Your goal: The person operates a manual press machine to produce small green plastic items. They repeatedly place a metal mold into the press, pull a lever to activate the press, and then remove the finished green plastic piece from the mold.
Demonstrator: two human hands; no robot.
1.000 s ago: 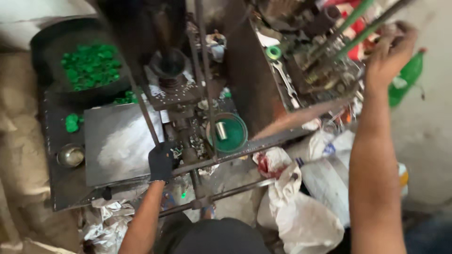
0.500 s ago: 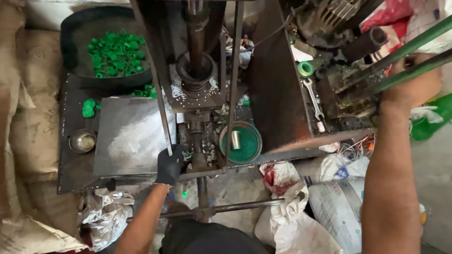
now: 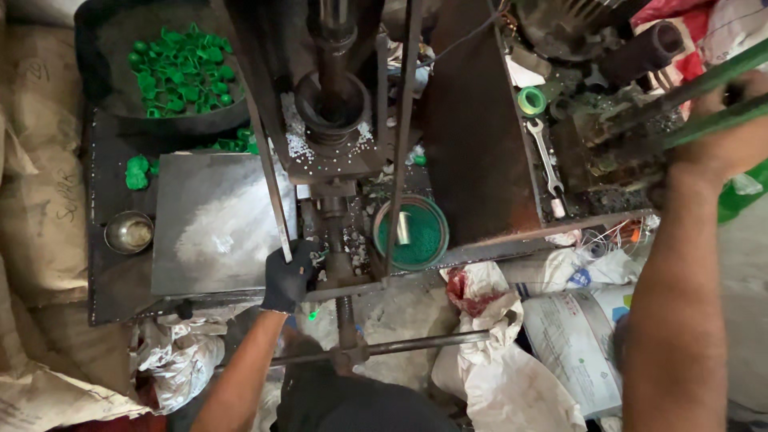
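At press base, gloved left hand (image 3: 290,274); right hand (image 3: 720,144) grips green lever (image 3: 704,84).

A black tub (image 3: 104,96) at far left holds a heap of green plastic pieces (image 3: 180,72). Near it, more green bits (image 3: 138,172) lie on the dark bench, with a small metal bowl (image 3: 129,232) nearer. A grey steel plate (image 3: 212,224) sits beside the bowl. Right of centre, a round container of green granules (image 3: 416,234) stands; a wrench (image 3: 546,156) and green tape roll (image 3: 531,100) lie farther right. White sacks (image 3: 512,376) crowd the near floor.
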